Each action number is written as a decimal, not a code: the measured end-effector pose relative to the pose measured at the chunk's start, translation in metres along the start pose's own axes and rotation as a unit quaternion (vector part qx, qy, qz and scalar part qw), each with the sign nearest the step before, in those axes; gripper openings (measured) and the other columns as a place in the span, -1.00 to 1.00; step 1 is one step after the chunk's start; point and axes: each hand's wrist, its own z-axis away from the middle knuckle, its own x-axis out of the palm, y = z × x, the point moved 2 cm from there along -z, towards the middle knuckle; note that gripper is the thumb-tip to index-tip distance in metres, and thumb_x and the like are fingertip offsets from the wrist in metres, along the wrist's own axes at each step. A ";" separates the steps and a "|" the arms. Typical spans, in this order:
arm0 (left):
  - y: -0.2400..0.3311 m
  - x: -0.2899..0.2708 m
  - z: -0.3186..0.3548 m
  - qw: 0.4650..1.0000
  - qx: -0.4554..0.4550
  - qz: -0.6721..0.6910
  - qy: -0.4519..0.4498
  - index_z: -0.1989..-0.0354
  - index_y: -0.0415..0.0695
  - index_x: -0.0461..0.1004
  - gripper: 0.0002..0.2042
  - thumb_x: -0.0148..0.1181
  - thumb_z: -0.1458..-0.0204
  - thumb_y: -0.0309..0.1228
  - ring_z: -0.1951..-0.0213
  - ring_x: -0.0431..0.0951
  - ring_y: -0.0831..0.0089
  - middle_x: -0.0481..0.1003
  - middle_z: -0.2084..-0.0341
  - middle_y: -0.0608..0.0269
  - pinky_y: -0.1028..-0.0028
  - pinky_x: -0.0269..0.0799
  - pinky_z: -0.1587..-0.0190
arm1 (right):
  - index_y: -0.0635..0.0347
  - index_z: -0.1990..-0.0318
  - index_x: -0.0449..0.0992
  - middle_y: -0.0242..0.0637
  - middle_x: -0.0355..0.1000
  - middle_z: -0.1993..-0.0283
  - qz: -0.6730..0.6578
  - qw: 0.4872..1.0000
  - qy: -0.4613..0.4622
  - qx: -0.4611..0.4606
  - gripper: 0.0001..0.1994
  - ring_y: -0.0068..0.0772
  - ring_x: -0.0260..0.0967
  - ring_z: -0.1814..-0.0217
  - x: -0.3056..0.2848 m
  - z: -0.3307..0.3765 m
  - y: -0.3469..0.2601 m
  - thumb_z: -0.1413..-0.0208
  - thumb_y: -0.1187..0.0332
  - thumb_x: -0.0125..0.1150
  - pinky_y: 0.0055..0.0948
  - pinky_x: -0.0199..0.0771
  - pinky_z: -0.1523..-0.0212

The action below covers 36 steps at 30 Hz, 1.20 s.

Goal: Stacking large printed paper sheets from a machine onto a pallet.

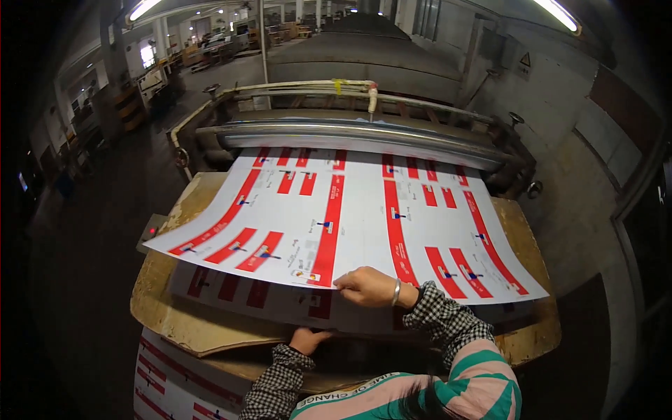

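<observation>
A large white printed sheet [364,231] with red bars and small blue marks slopes down from under a long metal roller [364,133]. My right hand [371,285], with a bangle at the wrist, pinches its near edge a little left of the middle. The sheet's near edge is raised and bowed, its left corner lifted. Beneath it lies a second, shaded printed sheet [231,288] on a worn wooden board [157,297]. My left hand [308,341] is closed at that lower sheet's near edge, one digit pointing right along it; its other fingers are mostly hidden.
More printed sheets [182,378] lie below the board at lower left. A pale pipe [301,85] and side frames with knobs surround the roller. Behind stretches a long dark machine bed [364,49]. A wall [581,133] stands at right; workshop equipment [217,52] fills the far left.
</observation>
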 end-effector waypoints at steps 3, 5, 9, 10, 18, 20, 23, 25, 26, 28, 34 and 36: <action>-0.020 -0.006 -0.005 0.999 0.036 0.034 0.018 0.25 -0.26 0.42 -0.68 0.26 0.23 -0.42 0.26 0.44 0.41 0.47 0.35 0.18 0.47 0.33 0.17 | 0.28 0.43 0.39 -0.02 0.34 0.52 -0.005 1.000 -0.007 -0.011 -0.87 -0.05 0.33 0.48 0.021 0.008 -0.002 0.16 0.46 -0.03 -0.31 0.31 0.44; -0.018 -0.005 -0.008 0.997 0.076 0.020 0.018 0.24 -0.26 0.42 -0.66 0.27 0.24 -0.42 0.24 0.43 0.38 0.46 0.32 0.16 0.47 0.32 0.15 | 0.29 0.45 0.36 -0.01 0.33 0.54 -0.043 0.998 -0.042 0.001 -0.89 -0.02 0.31 0.49 0.036 0.014 0.001 0.16 0.47 -0.04 -0.29 0.30 0.46; 0.017 -0.001 -0.003 0.990 -0.106 -0.090 -0.009 0.24 -0.26 0.43 -0.63 0.30 0.27 -0.38 0.23 0.43 0.39 0.46 0.30 0.15 0.48 0.30 0.13 | 0.30 0.38 0.40 0.01 0.36 0.46 -0.085 0.989 -0.085 0.085 -0.82 -0.09 0.37 0.42 0.060 0.032 0.025 0.18 0.41 0.02 -0.32 0.33 0.40; 0.022 -0.001 -0.001 0.990 -0.107 -0.088 -0.005 0.24 -0.26 0.43 -0.63 0.30 0.27 -0.38 0.23 0.43 0.39 0.46 0.30 0.15 0.48 0.30 0.13 | 0.30 0.38 0.40 0.01 0.36 0.46 -0.086 0.989 -0.089 0.083 -0.82 -0.09 0.37 0.42 0.064 0.031 0.029 0.18 0.41 0.02 -0.32 0.33 0.40; 0.012 0.002 -0.001 0.999 0.005 -0.028 -0.021 0.17 -0.26 0.34 -0.55 0.31 0.30 -0.41 0.17 0.38 0.40 0.41 0.24 0.17 0.43 0.24 0.04 | 0.25 0.34 0.48 -0.09 0.43 0.38 -0.039 0.967 0.140 0.209 -0.75 -0.24 0.40 0.33 0.057 -0.008 0.093 0.18 0.30 0.09 -0.43 0.37 0.27; 0.012 0.002 -0.005 0.997 0.030 -0.076 0.014 0.17 -0.27 0.34 -0.53 0.33 0.32 -0.41 0.15 0.36 0.40 0.41 0.23 0.17 0.43 0.22 0.03 | 0.30 0.26 0.45 -0.07 0.42 0.30 -0.061 0.951 0.152 0.264 -0.68 -0.23 0.39 0.26 0.058 -0.008 0.096 0.18 0.27 0.13 -0.42 0.37 0.19; 0.013 0.000 -0.007 0.997 0.035 -0.062 0.018 0.16 -0.26 0.34 -0.52 0.33 0.33 -0.41 0.13 0.35 0.38 0.40 0.22 0.15 0.43 0.21 0.02 | 0.34 0.06 0.31 0.05 0.19 -0.04 -0.116 0.985 -0.078 0.100 -0.49 -0.11 0.17 -0.08 0.063 -0.004 0.057 0.20 0.23 0.19 -0.37 0.17 -0.06; 0.020 0.000 -0.008 0.998 0.036 -0.049 -0.006 0.16 -0.26 0.35 -0.53 0.32 0.33 -0.44 0.12 0.35 0.38 0.40 0.21 0.15 0.43 0.21 0.01 | 0.29 -0.09 0.11 0.16 -0.03 -0.15 -0.005 0.989 -0.129 0.069 -0.31 0.00 -0.09 -0.22 0.080 0.015 0.038 0.27 0.27 0.21 -0.31 -0.05 -0.19; 0.020 0.000 -0.008 0.998 0.053 -0.027 -0.004 0.15 -0.26 0.35 -0.53 0.31 0.33 -0.45 0.12 0.36 0.38 0.40 0.21 0.15 0.43 0.21 0.01 | 0.27 -0.13 0.05 0.19 -0.09 -0.18 0.062 0.986 -0.145 0.048 -0.27 0.03 -0.15 -0.24 0.086 0.021 0.032 0.28 0.29 0.21 -0.30 -0.09 -0.20; 0.018 -0.001 -0.008 0.998 0.020 -0.059 -0.014 0.14 -0.26 0.35 -0.53 0.29 0.32 -0.46 0.11 0.35 0.39 0.40 0.21 0.14 0.44 0.21 0.01 | 0.30 -0.07 0.14 0.15 -0.01 -0.15 -0.014 0.992 -0.106 0.061 -0.36 0.02 -0.05 -0.20 0.082 0.027 0.029 0.29 0.40 0.14 -0.33 0.01 -0.16; -0.020 0.001 0.002 0.982 0.028 -0.140 0.126 0.14 -0.20 0.38 -0.57 0.11 0.34 -0.50 0.14 0.41 0.26 0.43 0.24 0.02 0.46 0.26 0.05 | 0.31 0.22 0.42 -0.09 0.35 0.09 -0.110 0.988 -0.038 0.106 -0.68 -0.22 0.37 0.16 0.024 0.021 0.004 0.24 0.46 0.04 -0.48 0.35 0.16; -0.069 -0.005 0.000 0.976 0.038 -0.147 0.154 0.08 -0.10 0.36 -0.52 0.09 0.35 -0.50 0.05 0.34 0.23 0.35 0.11 0.01 0.48 0.18 -0.03 | 0.26 0.19 0.43 -0.06 0.31 0.04 -0.087 0.995 0.005 0.042 -0.66 -0.23 0.32 0.06 0.031 0.027 0.000 0.24 0.46 0.04 -0.50 0.33 0.09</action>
